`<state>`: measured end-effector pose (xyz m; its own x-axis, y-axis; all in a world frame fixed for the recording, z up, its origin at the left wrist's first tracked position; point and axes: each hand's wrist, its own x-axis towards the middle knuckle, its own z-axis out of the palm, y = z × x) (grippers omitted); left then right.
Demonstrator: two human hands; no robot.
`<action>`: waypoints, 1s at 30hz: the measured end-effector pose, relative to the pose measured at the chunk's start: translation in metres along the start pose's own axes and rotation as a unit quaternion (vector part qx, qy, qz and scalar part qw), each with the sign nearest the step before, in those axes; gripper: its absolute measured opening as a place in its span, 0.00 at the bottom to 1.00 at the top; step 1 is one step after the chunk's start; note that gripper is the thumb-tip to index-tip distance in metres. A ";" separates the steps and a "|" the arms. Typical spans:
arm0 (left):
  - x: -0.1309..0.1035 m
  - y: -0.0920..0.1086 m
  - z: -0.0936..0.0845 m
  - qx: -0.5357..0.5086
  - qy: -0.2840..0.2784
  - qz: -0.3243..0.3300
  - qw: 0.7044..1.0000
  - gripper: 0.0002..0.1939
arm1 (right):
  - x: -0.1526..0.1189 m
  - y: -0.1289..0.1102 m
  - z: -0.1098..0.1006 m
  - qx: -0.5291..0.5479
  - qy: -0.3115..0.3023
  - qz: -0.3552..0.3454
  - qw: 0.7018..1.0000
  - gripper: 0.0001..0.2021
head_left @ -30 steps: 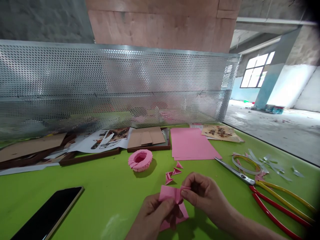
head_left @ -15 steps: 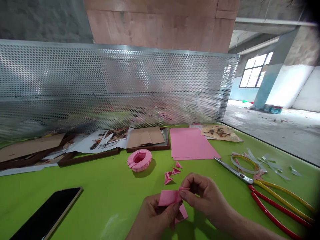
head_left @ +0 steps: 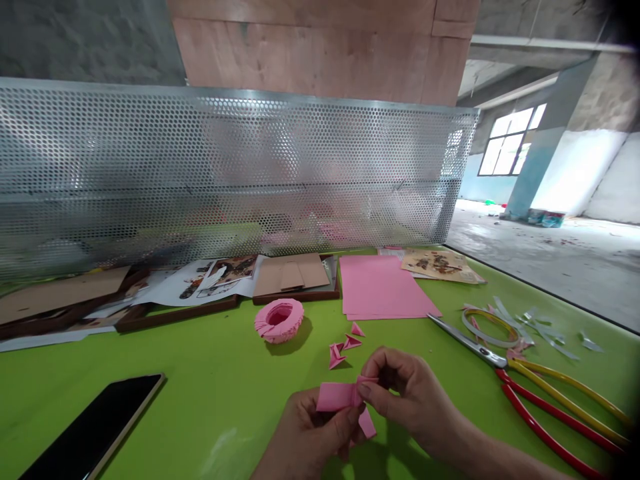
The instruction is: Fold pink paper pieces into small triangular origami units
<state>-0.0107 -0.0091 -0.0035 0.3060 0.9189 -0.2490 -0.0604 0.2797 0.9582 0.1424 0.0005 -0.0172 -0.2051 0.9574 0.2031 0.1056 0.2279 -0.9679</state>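
Between my two hands is a small strip of pink paper (head_left: pixel 335 397), partly folded at its right end. My left hand (head_left: pixel 320 430) is closed on its lower edge, thumb in front. The thumb and forefinger of my right hand (head_left: pixel 403 390) pinch the folded right end. Another pink paper piece (head_left: pixel 367 424) shows below my left fingertips; whether it is held or lies on the table I cannot tell. Just beyond my hands lie several folded pink paper triangles (head_left: pixel 337 356). Farther back sits a ring of folded pink paper (head_left: pixel 279 321).
Scissors (head_left: pixel 493 357) with red and yellow handles lie at right, beside a tape roll (head_left: pixel 490 327) and clear scraps (head_left: pixel 550 333). Pink sheets (head_left: pixel 377 287) lie at the back, near brown frames (head_left: pixel 180 315). A phone (head_left: pixel 95 427) rests at left. A perforated metal panel (head_left: pixel 250 167) stands behind.
Almost nothing differs. The paper strip has tilted and dipped very slightly between my fingers, while both hands keep nearly the same place.
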 end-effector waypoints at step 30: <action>0.017 -0.019 -0.015 -0.094 0.003 0.001 0.996 0.19 | 0.007 0.014 0.020 0.254 -0.067 0.060 0.963 0.15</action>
<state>-0.0189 0.0059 -0.0281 0.3005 0.9210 -0.2481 -0.2378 0.3242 0.9156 0.1230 0.0073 -0.0326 -0.3485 0.9322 0.0979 -0.3473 -0.0315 -0.9372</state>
